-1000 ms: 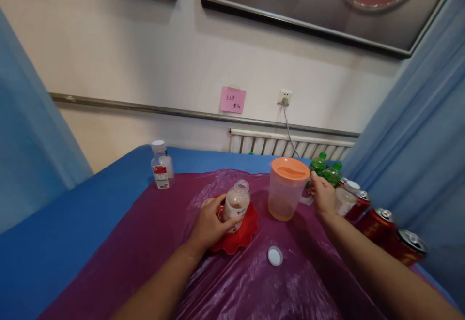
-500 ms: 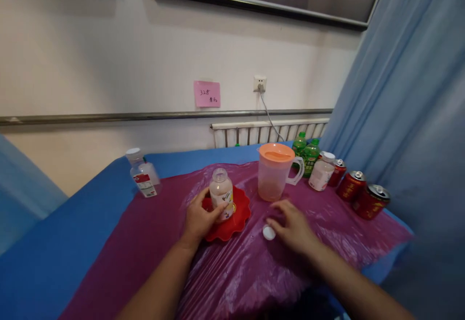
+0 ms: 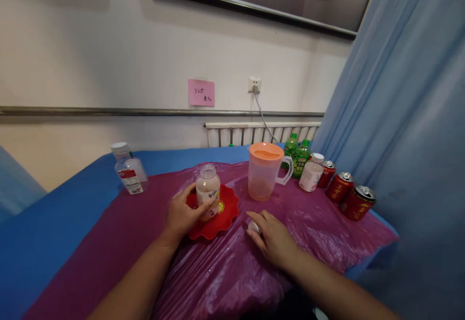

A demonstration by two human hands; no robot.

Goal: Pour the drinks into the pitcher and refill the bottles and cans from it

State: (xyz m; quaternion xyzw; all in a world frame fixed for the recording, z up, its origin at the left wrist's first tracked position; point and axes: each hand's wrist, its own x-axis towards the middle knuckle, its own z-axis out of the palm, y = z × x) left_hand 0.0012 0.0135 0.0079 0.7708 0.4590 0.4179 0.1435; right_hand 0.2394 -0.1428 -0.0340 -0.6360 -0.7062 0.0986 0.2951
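Head view: left fingers (image 3: 203,208) wrap the bottle (image 3: 208,187); right fingers (image 3: 257,240), half-curled, surround the cap (image 3: 254,226), grip unclear.

The left arm (image 3: 140,271) slants far and right, its wrist nearly straight; the left hand (image 3: 187,209) is curved in a grip, thumb (image 3: 204,208) toward the right. The right arm (image 3: 327,281) slants far and left; the right hand (image 3: 271,237) sits low, back upward, forefinger (image 3: 256,216) and thumb bowed with a gap between.
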